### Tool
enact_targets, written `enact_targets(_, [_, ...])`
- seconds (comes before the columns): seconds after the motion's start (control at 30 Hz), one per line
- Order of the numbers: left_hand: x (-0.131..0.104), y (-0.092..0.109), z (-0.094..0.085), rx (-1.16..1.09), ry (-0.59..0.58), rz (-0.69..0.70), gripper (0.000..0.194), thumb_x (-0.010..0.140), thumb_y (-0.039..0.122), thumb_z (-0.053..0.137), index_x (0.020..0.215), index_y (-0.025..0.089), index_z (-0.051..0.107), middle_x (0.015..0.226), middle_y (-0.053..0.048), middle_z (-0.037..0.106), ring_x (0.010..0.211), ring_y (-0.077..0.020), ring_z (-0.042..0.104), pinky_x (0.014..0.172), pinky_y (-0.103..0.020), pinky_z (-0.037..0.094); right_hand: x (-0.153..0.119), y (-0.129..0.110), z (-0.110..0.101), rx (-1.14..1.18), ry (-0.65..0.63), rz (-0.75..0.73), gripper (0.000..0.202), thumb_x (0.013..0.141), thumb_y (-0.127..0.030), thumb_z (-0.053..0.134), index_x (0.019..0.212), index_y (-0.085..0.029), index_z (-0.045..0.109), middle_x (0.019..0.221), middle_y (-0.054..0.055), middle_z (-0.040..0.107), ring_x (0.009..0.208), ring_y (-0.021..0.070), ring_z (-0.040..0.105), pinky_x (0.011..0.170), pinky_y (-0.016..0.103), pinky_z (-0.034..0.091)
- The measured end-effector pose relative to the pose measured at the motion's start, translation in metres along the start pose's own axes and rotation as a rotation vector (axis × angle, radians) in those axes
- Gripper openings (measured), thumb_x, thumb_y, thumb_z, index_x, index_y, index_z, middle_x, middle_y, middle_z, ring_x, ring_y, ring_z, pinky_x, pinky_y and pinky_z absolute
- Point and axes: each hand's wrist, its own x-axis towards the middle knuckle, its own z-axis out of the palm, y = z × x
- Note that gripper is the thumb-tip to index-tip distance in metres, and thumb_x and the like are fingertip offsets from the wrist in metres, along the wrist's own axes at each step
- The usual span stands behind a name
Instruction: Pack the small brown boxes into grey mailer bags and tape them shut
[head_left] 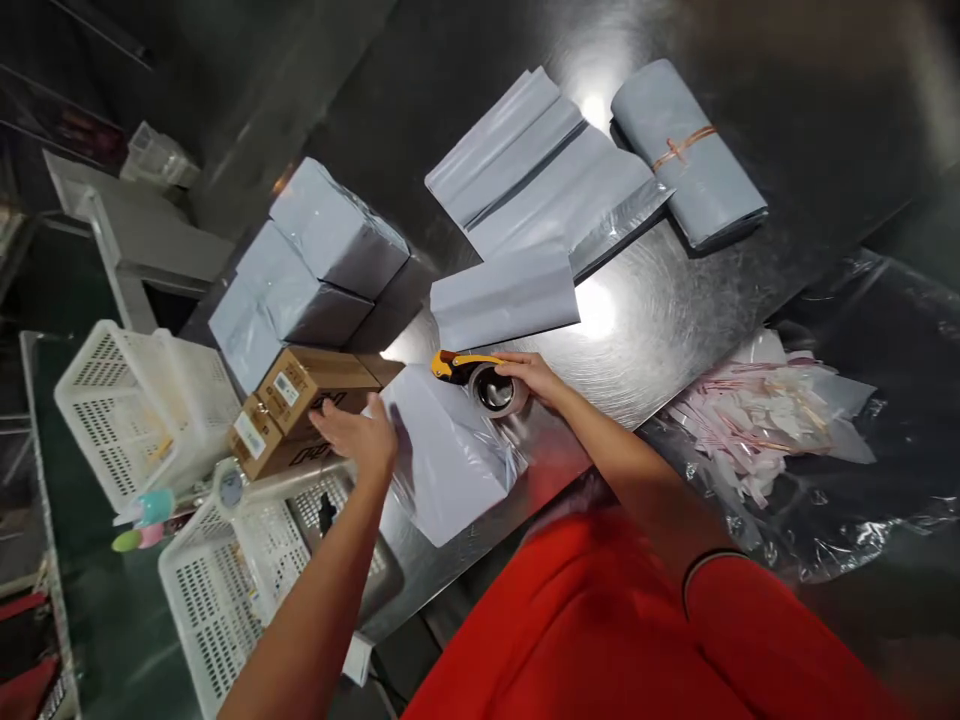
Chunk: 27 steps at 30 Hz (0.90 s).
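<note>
My right hand (534, 377) grips a tape dispenser (471, 362) with a yellow and black head and a roll of clear tape (495, 390). Beneath and beside it on the metal table lies a wrapped grey-white parcel (442, 460), with loose, crumpled plastic at its right end. My left hand (358, 432) is open, fingers spread, beside a brown cardboard box (315, 385) with white labels; whether the fingertips touch the box I cannot tell. Behind that box, several grey wrapped parcels (300, 270) are stacked together.
Flat grey mailer bags (540, 180) and a tied roll of bags (686, 155) lie farther back on the metal table (645, 300). White plastic baskets (214, 590) stand at the left. Paper scraps (772, 405) lie on black plastic sheeting (900, 370) at the right.
</note>
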Motion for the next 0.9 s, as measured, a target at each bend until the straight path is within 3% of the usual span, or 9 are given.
enact_targets(0.07, [-0.036,0.014,0.003,-0.019,-0.054,0.249,0.038,0.094,0.041,0.043,0.121,0.019,0.058,0.122,-0.017,0.064,0.128,-0.0342,0.051,0.111,-0.060,0.031,0.011,-0.006,-0.002,-0.012,-0.034,0.040,0.039,0.066,-0.019,0.077,0.105,-0.012,0.074,0.089,0.003,0.076,0.092,0.0212,0.068,0.099,0.040,0.046])
enact_targets(0.17, [-0.070,0.043,0.012,0.042,-0.383,1.280,0.024,0.091,0.029,0.050,0.108,0.020,0.064,0.110,-0.014,0.069,0.117,-0.0294,0.059,0.107,-0.051,0.040,0.014,-0.007,-0.001,-0.044,-0.065,0.081,0.039,0.068,-0.018,0.076,0.106,-0.012,0.074,0.086,0.001,0.076,0.086,0.0188,0.067,0.096,0.037,0.047])
enact_targets(0.2, [-0.072,0.051,0.015,0.094,-0.451,1.483,0.021,0.091,0.025,0.050,0.102,0.018,0.066,0.107,-0.014,0.070,0.110,-0.0288,0.062,0.101,-0.048,0.044,0.014,-0.006,0.000,-0.053,-0.069,0.086,0.039,0.068,-0.019,0.076,0.107,-0.013,0.074,0.087,0.000,0.075,0.087,0.0183,0.067,0.095,0.035,0.047])
enact_targets(0.27, [-0.066,0.060,0.021,0.185,-0.541,1.639,0.019,0.088,0.025,0.052,0.093,0.014,0.067,0.104,-0.016,0.069,0.096,-0.0279,0.065,0.087,-0.043,0.050,0.014,-0.006,0.002,-0.066,-0.067,0.094,0.040,0.066,-0.021,0.077,0.106,-0.014,0.074,0.087,0.000,0.075,0.088,0.0176,0.066,0.094,0.032,0.047])
enact_targets(0.37, [-0.049,0.057,0.030,0.193,-0.614,1.557,0.025,0.086,0.032,0.053,0.099,0.014,0.065,0.101,-0.015,0.069,0.084,-0.0256,0.064,0.071,-0.039,0.050,0.019,-0.008,0.006,-0.098,-0.060,0.128,0.042,0.063,-0.025,0.079,0.104,-0.017,0.076,0.083,0.000,0.074,0.084,0.0178,0.066,0.086,0.031,0.051])
enact_targets(0.53, [-0.041,0.044,0.040,0.138,-0.497,1.373,0.024,0.090,0.032,0.043,0.092,0.017,0.062,0.089,-0.010,0.068,0.076,-0.0218,0.062,0.068,-0.036,0.045,0.014,-0.026,-0.011,-0.152,-0.089,0.152,0.040,0.061,-0.029,0.080,0.100,-0.021,0.078,0.079,-0.001,0.073,0.079,0.0196,0.065,0.076,0.032,0.053])
enact_targets(0.63, [-0.040,0.045,0.044,0.095,-0.390,1.257,0.026,0.090,0.033,0.040,0.084,0.019,0.061,0.080,-0.007,0.065,0.069,-0.0204,0.057,0.063,-0.034,0.041,-0.030,-0.036,-0.054,-0.224,-0.117,0.089,0.042,0.057,-0.026,0.082,0.099,-0.020,0.079,0.090,0.000,0.076,0.092,0.0217,0.066,0.091,0.035,0.050])
enact_targets(0.77, [-0.027,0.056,0.044,-0.019,-0.121,1.008,0.027,0.089,0.036,0.043,0.080,0.019,0.061,0.093,-0.013,0.064,0.083,-0.0259,0.055,0.071,-0.039,0.042,-0.129,-0.027,-0.111,-0.292,-0.087,0.152,0.048,0.056,-0.031,0.084,0.103,-0.021,0.078,0.103,0.002,0.076,0.103,0.0267,0.066,0.100,0.042,0.046])
enact_targets(0.9, [0.026,0.071,0.038,-0.105,0.002,0.599,0.025,0.081,0.033,0.049,0.096,0.016,0.060,0.115,-0.017,0.061,0.107,-0.0323,0.054,0.098,-0.050,0.036,-0.171,-0.001,-0.110,-0.095,0.098,0.119,0.052,0.063,-0.035,0.081,0.113,-0.024,0.074,0.119,0.004,0.072,0.111,0.0272,0.064,0.099,0.041,0.048])
